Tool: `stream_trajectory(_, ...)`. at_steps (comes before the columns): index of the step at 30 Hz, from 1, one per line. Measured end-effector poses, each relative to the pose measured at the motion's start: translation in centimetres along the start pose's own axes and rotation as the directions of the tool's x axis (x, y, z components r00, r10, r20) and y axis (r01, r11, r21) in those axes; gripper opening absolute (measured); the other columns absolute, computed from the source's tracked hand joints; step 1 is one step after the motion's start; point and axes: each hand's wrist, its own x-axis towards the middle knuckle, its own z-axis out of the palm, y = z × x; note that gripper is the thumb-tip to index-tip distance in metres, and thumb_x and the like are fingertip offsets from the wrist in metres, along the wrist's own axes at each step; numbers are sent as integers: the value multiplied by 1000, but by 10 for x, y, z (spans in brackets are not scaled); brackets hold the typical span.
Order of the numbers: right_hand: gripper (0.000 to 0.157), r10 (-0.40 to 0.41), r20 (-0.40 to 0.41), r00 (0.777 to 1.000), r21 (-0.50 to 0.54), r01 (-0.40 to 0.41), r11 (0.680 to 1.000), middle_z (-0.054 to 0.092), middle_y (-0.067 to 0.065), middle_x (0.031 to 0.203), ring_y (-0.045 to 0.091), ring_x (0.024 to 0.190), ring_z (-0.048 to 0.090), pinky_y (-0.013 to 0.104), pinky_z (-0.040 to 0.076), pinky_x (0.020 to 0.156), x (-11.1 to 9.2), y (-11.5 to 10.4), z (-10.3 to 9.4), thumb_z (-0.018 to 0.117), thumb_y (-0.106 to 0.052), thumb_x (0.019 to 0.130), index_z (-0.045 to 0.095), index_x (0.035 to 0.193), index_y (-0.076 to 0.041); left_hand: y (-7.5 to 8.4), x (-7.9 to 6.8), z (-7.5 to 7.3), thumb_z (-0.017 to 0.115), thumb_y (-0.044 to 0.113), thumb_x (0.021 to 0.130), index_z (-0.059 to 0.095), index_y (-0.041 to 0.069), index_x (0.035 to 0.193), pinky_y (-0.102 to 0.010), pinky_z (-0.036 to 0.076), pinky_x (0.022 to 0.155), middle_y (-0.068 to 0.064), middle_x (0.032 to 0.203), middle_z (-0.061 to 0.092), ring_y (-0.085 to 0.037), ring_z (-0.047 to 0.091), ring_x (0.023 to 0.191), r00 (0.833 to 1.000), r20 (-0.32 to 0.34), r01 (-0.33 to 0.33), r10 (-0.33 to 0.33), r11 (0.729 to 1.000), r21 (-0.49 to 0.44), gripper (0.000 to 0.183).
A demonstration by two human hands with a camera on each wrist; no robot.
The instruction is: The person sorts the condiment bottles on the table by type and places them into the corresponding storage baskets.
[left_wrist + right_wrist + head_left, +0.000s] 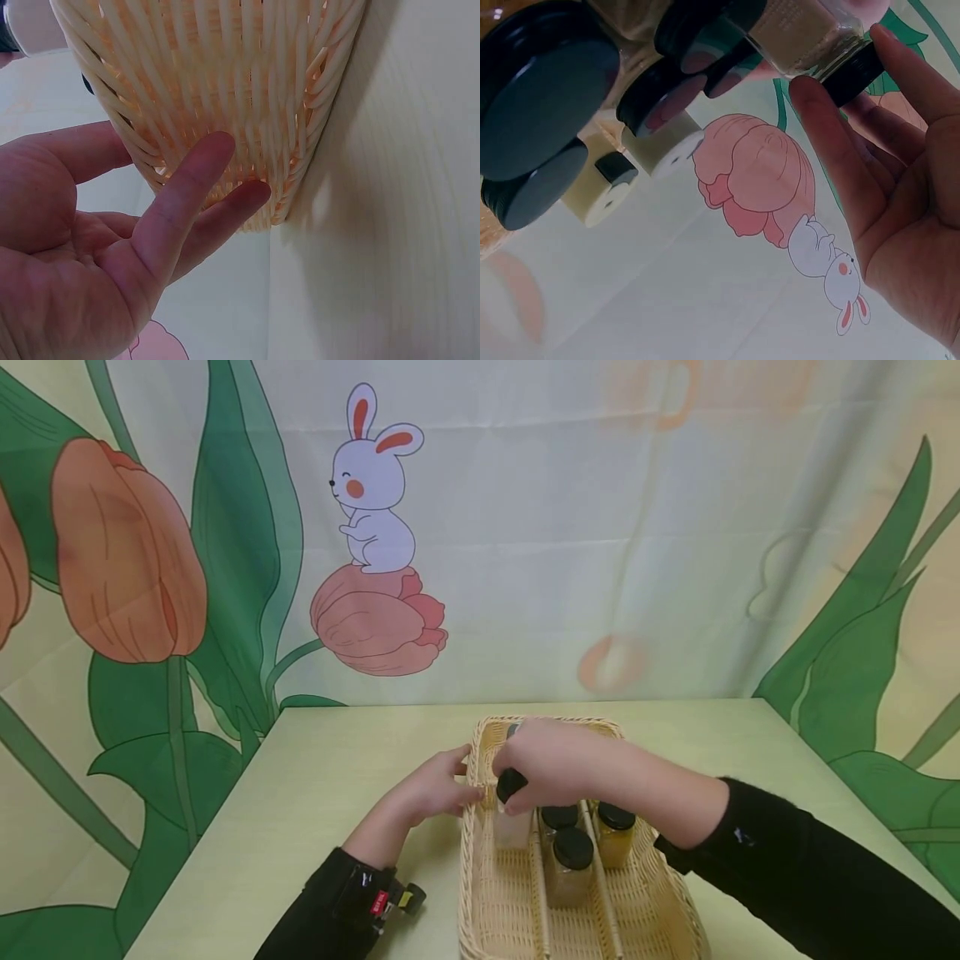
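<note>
A long wicker basket [468, 893] with lengthwise compartments stands on the table. Over its left compartment, my right hand [558, 764] pinches the black lid of a glass spice jar [512, 828] with pale contents; that jar [799, 34] tilts in the right wrist view. Whether its base touches the basket floor, I cannot tell. My left hand [435, 787] is at the basket's left side, its fingers extended along the woven wall [225, 90]. In the middle compartment stands a black-lidded jar [572, 868], with another jar [558, 818] behind it. A yellow-filled jar [615, 835] stands in the right compartment.
Cream cylindrical containers [664, 146] appear beyond the dark lids in the right wrist view. Behind the pale table [360, 735] hangs a printed cloth [525, 527] with tulips and a rabbit. My right forearm crosses the basket's right rim.
</note>
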Motion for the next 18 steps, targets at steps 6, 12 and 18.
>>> stream_trajectory(6, 24, 46, 31, 998, -20, -45, 999, 55, -12, 69, 11, 61, 47, 24, 39, 48, 3, -2, 7, 77, -40, 79, 68, 88, -19, -1, 1, 0, 70, 10, 83, 19, 7, 152, -35, 59, 64, -26, 134, 45, -20, 66, 81, 1000, -2, 0, 0, 1000, -4, 86)
stream_trajectory(12, 32, 80, 78, 994, -63, -75, 995, 59, -11, 78, 12, 69, 47, 25, 43, 54, 7, -5, 12, 76, -43, 79, 71, 98, -18, 0, 1, 0, 70, 10, 84, 20, 7, 152, -35, 59, 64, -26, 134, 45, -20, 66, 80, 1000, -10, 0, 0, 1000, 0, 84)
stream_trajectory(18, 28, 98, 96, 991, -50, -94, 994, 55, -11, 74, 10, 65, 49, 25, 45, 52, 11, -5, 19, 78, -42, 78, 70, 91, -19, 0, 1, 1, 70, 9, 84, 20, 6, 152, -34, 59, 65, -26, 133, 46, -21, 66, 82, 1000, -12, 0, 0, 1000, 10, 84)
